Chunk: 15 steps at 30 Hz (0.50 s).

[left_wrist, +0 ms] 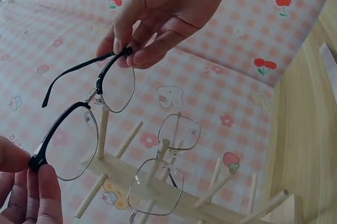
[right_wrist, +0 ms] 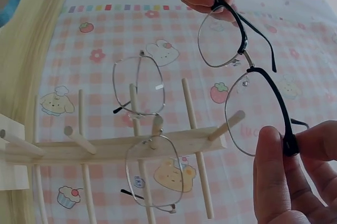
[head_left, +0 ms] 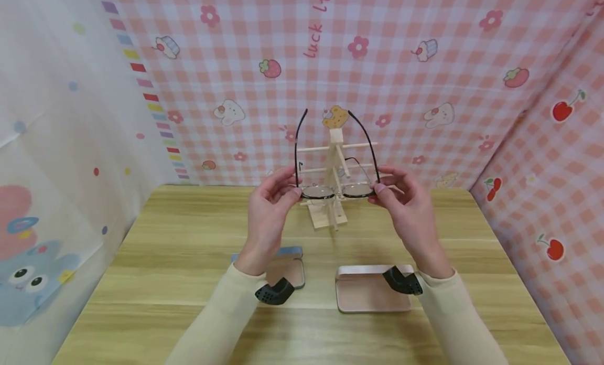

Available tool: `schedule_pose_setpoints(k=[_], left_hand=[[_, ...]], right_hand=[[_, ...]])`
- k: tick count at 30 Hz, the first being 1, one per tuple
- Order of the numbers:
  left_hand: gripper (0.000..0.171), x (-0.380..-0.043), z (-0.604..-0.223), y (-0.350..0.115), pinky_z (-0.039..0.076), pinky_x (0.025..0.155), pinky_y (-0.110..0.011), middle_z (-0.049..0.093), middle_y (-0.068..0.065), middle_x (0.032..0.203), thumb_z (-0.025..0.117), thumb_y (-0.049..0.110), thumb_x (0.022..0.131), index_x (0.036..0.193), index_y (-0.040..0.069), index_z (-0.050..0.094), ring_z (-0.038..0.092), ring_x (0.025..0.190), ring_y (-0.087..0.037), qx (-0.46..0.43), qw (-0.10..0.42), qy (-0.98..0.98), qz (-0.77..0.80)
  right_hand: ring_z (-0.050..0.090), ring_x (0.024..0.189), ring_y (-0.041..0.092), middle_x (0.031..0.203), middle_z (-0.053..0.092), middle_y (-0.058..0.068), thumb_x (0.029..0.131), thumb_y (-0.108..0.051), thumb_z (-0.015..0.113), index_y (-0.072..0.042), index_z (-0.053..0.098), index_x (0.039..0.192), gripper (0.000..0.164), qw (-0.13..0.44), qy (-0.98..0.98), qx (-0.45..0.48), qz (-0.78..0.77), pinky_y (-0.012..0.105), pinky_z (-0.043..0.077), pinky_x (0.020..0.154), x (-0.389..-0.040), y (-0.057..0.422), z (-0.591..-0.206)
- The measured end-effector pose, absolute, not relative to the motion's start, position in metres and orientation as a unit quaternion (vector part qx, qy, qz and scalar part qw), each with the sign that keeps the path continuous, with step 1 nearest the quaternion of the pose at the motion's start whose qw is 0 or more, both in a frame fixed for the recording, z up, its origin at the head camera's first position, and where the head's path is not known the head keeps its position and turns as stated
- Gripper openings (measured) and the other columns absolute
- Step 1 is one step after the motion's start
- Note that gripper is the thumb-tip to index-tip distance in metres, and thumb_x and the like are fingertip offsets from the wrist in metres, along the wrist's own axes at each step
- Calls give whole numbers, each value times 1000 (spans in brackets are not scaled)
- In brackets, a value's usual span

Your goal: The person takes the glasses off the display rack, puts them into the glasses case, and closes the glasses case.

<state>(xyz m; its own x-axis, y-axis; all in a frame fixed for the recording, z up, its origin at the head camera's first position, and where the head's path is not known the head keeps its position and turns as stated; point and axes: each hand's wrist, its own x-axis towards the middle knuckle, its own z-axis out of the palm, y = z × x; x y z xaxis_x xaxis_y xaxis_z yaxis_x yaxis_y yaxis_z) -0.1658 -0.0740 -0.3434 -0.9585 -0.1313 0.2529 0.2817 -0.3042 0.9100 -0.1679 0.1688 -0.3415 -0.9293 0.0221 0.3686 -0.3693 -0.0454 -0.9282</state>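
Observation:
Black half-rim glasses (head_left: pixel 317 195) are held up between both hands, temples unfolded and pointing away. My left hand (head_left: pixel 271 210) pinches the frame's left hinge corner between thumb and fingers; my right hand (head_left: pixel 408 210) pinches the right corner the same way. Just beyond the glasses stands a wooden display rack (head_left: pixel 336 137) with rows of pegs. Thin metal-rimmed glasses (right_wrist: pixel 139 58) hang on one of its lower pegs, seen clearly in both wrist views. In the right wrist view the black glasses' bridge (right_wrist: pixel 248 60) overlaps the space above the rack's top peg.
Two opened glasses cases lie on the wooden table (head_left: pixel 189 239): a blue one (head_left: pixel 292 251) under the left forearm and a pale one (head_left: pixel 373 294) by the right wrist. Checked pink cloth (head_left: pixel 292 34) hangs behind the table and along its right side.

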Motion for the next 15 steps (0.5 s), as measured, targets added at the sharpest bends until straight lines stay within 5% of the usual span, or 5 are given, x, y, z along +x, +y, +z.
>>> schedule_pose_setpoints(k=[7, 15], left_hand=[[38, -162, -348, -78, 58, 79, -22, 68, -10, 107, 63, -15, 91, 129, -6, 67, 64, 89, -12, -60, 142, -611, -776], [36, -158, -355, -82, 58, 81, -22, 66, -22, 112, 63, -14, 90, 125, -7, 68, 64, 88, -12, -66, 142, -635, -757]], right_hand=[[72, 84, 15, 98, 67, 9, 98, 7, 62, 9, 62, 124, 27, 157, -692, 134, 692, 32, 63, 78, -163, 163, -353], [72, 87, 14, 98, 72, 5, 98, 8, 61, 16, 63, 115, 19, 163, -708, 132, 674, 31, 63, 78, -157, 163, -363]])
